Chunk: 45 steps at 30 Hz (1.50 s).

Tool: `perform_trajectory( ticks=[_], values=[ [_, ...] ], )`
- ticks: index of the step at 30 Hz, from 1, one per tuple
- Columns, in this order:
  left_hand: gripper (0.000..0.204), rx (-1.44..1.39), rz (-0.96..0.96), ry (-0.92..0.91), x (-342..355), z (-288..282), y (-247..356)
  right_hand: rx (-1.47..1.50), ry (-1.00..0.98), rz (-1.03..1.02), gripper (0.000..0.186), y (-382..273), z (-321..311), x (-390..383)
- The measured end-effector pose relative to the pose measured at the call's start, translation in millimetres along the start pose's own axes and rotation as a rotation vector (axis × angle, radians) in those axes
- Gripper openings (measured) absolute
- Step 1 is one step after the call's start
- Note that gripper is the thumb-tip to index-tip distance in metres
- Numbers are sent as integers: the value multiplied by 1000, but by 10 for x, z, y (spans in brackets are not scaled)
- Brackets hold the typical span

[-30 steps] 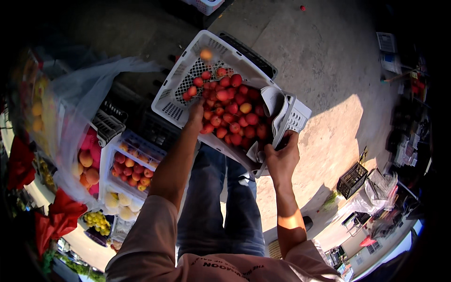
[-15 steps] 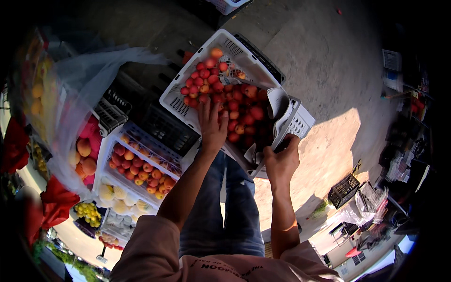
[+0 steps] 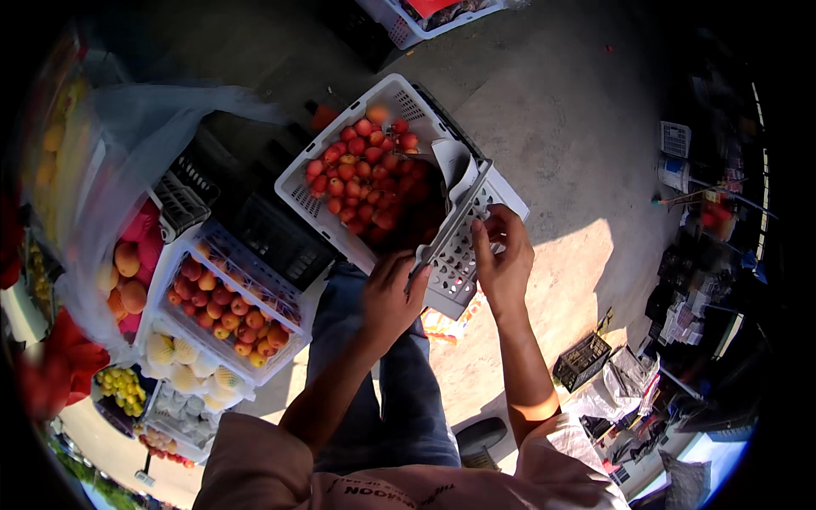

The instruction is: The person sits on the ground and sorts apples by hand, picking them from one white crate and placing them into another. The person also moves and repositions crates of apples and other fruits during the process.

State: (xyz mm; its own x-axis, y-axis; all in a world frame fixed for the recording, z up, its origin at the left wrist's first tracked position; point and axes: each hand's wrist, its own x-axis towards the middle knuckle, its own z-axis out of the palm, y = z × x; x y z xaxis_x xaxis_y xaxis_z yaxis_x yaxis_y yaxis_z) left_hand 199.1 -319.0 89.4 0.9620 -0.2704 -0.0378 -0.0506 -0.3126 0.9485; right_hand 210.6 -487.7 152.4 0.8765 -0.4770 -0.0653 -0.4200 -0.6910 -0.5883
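In the head view, red crab-apple-like fruit lies heaped in a white perforated crate. Over the crate's near right part is a second, pale perforated crate, tipped toward it, with crumpled paper lining at its inner edge and a shadowed interior. My left hand has its fingers closed on the near end of the tipped crate's rim. My right hand grips the perforated side of that crate with curled fingers.
At left are a crate of peach-like fruit, netted pale fruit, grapes and plastic sheeting. Another basket stands at the top. A black crate lies right, on the concrete floor.
The second crate has tipped further, showing its perforated outside. More red fruit fills the white crate. My left hand has moved from the fruit down to the tipped crate's near rim.
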Motion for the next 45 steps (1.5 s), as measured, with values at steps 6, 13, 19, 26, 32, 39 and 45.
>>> perform_trajectory(
  ticks=[6,13,19,26,32,39,45],
  values=[
    [20,-2,-1,184,-61,132,-35,314,-44,365,30,846,120,269],
    [17,-170,-156,179,-86,-73,51,436,28,361,28,546,20,256],
    [16,-310,-437,100,-89,-186,178,33,59,257,30,269,-245,321],
    [17,-337,-296,128,-20,-272,355,50,91,316,30,21,-494,279],
    [19,-303,-250,86,16,-219,394,66,144,283,31,187,-622,208],
    [18,-257,-249,37,-49,-351,573,40,139,266,30,78,-726,36],
    [16,-287,-82,47,-224,-391,814,188,187,315,27,25,-986,-220]
  ],
)
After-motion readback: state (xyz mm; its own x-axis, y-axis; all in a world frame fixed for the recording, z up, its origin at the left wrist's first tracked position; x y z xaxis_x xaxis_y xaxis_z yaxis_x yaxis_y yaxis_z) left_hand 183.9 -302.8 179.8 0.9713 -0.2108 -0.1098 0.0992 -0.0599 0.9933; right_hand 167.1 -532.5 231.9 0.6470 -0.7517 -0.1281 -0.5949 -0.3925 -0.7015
